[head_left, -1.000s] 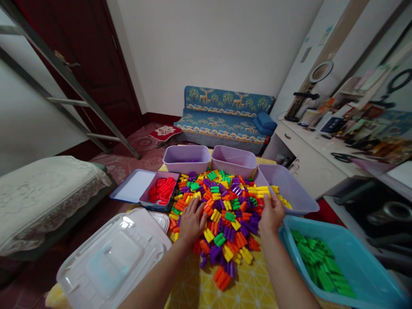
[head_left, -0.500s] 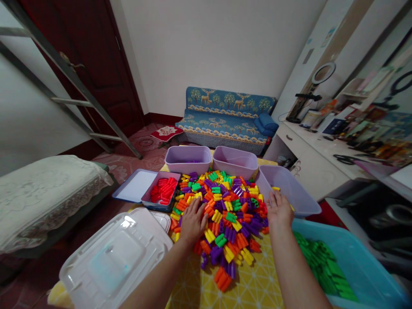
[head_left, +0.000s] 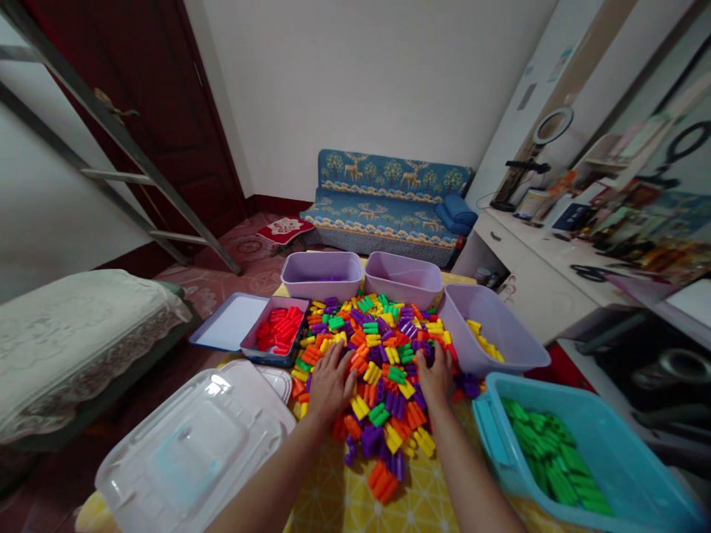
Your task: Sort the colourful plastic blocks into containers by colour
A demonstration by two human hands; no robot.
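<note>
A heap of mixed plastic building pieces [head_left: 389, 392] in orange, yellow, purple and green covers the middle of the table. On its left side rests my left hand [head_left: 332, 381], fingers spread and nothing visibly gripped. My right hand [head_left: 436, 376] reaches onto the heap's right side, fingers apart over purple pieces; its fingertips are partly hidden among them. Right of that hand, a lilac bin [head_left: 519, 344] holds yellow pieces [head_left: 484, 340]. A blue tub [head_left: 622, 414] at the lower right contains green pieces [head_left: 555, 451].
Two more lilac bins [head_left: 322, 275] stand behind the heap, the left one with some purple pieces. An open tin [head_left: 303, 344] at the left holds red pieces [head_left: 279, 329]. A clear lid [head_left: 194, 451] lies front left. A blue patterned sofa [head_left: 383, 211] is beyond.
My right hand has moved left from the lilac bin with yellow pieces onto the heap. My left hand stays in about the same place. The view has shifted slightly.
</note>
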